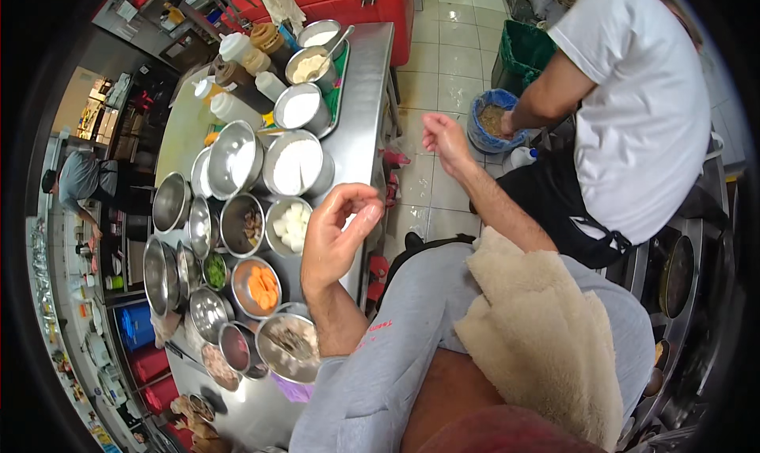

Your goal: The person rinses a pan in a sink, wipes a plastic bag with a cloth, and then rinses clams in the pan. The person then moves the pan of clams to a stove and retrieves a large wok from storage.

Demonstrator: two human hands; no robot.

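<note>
My left hand (341, 233) is raised beside the front edge of a stainless steel table (371, 67). Its fingers are curled, with a gap to the thumb, and I see nothing in it. Near it are a steel bowl of white chunks (292, 226), a bowl of orange slices (263, 288) and a steel container of white powder (297, 165). A bowl of pale mix (288, 346) holds what looks like a whisk. My right hand (446, 141) hangs over the tiled floor, away from the table. Its fingers are curled inward, and its palm is hidden.
A co-worker in a white shirt (641, 108) bends close on the right, one hand in a blue-lined bucket (475, 126). Behind stands a green-lined bin (504, 52). Squeeze bottles (234, 46) and a red cooler box (392, 13) are at the far end. Pans (677, 275) sit right.
</note>
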